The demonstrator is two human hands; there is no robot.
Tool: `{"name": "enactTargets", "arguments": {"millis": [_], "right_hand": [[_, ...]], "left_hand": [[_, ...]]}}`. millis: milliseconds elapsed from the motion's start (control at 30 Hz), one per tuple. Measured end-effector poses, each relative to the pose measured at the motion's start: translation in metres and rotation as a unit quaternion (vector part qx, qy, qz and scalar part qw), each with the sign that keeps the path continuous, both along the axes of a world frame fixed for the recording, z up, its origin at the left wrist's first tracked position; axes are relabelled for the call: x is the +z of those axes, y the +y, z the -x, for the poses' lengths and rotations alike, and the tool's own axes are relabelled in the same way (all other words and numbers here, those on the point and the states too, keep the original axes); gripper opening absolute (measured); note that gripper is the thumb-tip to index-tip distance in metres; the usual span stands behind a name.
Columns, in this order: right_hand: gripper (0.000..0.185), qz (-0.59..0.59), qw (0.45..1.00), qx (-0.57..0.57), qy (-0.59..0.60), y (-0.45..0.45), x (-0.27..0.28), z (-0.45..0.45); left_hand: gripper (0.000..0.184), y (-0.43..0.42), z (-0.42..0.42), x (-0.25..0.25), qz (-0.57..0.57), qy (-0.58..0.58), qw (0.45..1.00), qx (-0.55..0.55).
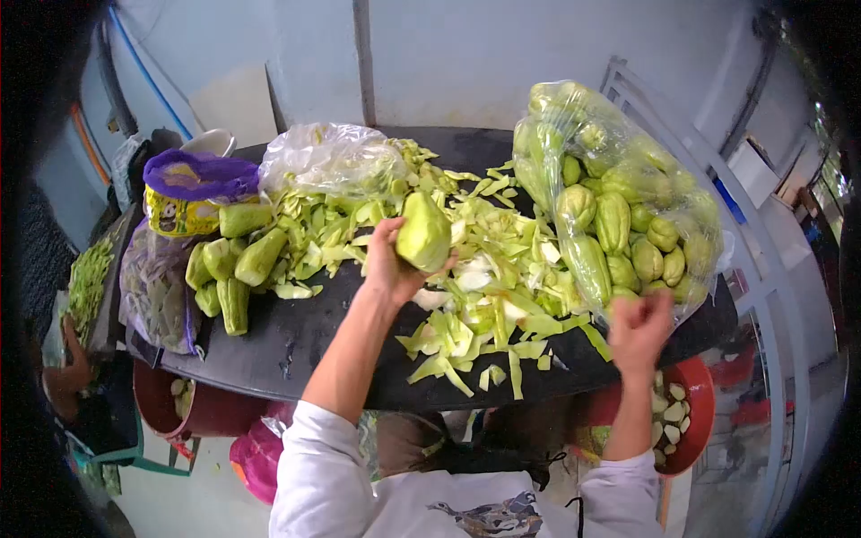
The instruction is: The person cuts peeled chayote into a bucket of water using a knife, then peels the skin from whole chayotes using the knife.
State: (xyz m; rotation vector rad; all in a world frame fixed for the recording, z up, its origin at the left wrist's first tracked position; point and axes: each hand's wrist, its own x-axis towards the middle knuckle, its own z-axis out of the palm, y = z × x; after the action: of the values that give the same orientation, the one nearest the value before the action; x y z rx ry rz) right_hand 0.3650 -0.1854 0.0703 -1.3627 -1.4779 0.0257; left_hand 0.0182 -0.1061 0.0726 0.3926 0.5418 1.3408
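Observation:
My left hand (395, 264) is wrapped round a pale green chayote (424, 233), held up over the heap of peelings. Scattered across the dark table (359, 359), the green peelings (489, 296) lie beneath and beside it. At the right, my right hand (639, 332) is closed near the table's front edge, in front of a clear plastic bag (628, 193) full of whole chayotes. What its fingers hold, if anything, is too blurred and small to make out.
Several chayotes (235, 260) are piled at the left beside a purple mesh bag (160, 287). Crumpled clear plastic (327, 157) lies at the back. A red tub (698, 417) with pale pieces stands below right, another (157, 403) below left. Another person's arm (73, 359) shows far left.

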Motion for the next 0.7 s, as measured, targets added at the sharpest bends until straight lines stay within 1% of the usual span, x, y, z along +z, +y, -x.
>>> {"name": "enactTargets", "arguments": {"millis": [33, 67, 100, 167, 200, 233, 267, 300, 333, 400, 433, 500, 533, 600, 700], "right_hand": [[0.022, 0.014, 0.998, 0.041, -0.052, 0.004, 0.005, 0.023], [0.022, 0.026, 0.991, 0.084, -0.101, 0.008, 0.011, 0.045], [0.023, 0.033, 0.982, 0.136, -0.127, 0.012, 0.02, 0.069], [0.024, 0.018, 0.96, 0.141, -0.241, 0.035, 0.0, 0.095], [0.024, 0.02, 0.96, 0.138, -0.244, 0.044, -0.004, 0.106], [0.025, 0.004, 0.947, 0.146, -0.287, 0.051, -0.006, 0.117], [0.025, -0.01, 0.931, 0.156, -0.331, 0.057, -0.008, 0.125], [0.025, -0.003, 0.929, 0.16, -0.334, 0.062, -0.01, 0.133], [0.025, -0.016, 0.926, 0.156, -0.344, 0.067, -0.012, 0.141], [0.024, -0.027, 0.919, 0.143, -0.366, 0.074, -0.01, 0.156], [0.024, -0.023, 0.918, 0.146, -0.367, 0.076, -0.01, 0.162], [0.024, -0.05, 0.906, 0.15, -0.392, 0.081, -0.012, 0.17], [0.024, -0.046, 0.904, 0.156, -0.396, 0.083, -0.014, 0.173], [0.024, -0.045, 0.902, 0.159, -0.398, 0.085, -0.012, 0.176], [0.024, -0.053, 0.902, 0.163, -0.395, 0.09, -0.013, 0.176]], "left_hand": [[0.052, 0.009, -0.008, -0.005, -0.006, -0.031, 0.999, -0.006], [0.05, 0.015, -0.01, -0.016, -0.037, -0.04, 0.997, -0.057], [0.049, 0.009, -0.022, -0.005, 0.028, -0.06, 0.998, -0.008], [0.05, 0.016, -0.028, -0.021, 0.06, -0.136, 0.989, -0.019], [0.054, 0.016, -0.028, -0.027, 0.096, -0.175, 0.979, -0.035], [0.052, 0.015, -0.027, -0.036, 0.086, -0.176, 0.979, -0.048], [0.052, 0.014, -0.025, -0.044, 0.066, -0.144, 0.987, -0.04], [0.051, 0.01, -0.023, -0.047, 0.048, -0.112, 0.992, -0.028], [0.051, 0.008, -0.02, -0.048, 0.054, -0.116, 0.992, -0.024], [0.05, 0.006, -0.015, -0.046, 0.058, -0.045, 0.997, 0.002], [0.05, 0.009, -0.013, -0.051, 0.062, -0.047, 0.997, 0.004], [0.05, 0.015, -0.011, -0.06, 0.016, -0.058, 0.998, 0.028], [0.05, 0.016, -0.009, -0.063, 0.019, -0.061, 0.998, 0.03], [0.049, 0.016, -0.007, -0.066, 0.031, -0.04, 0.996, 0.069], [0.048, 0.018, -0.002, -0.067, 0.026, -0.018, 0.997, 0.076]]}}
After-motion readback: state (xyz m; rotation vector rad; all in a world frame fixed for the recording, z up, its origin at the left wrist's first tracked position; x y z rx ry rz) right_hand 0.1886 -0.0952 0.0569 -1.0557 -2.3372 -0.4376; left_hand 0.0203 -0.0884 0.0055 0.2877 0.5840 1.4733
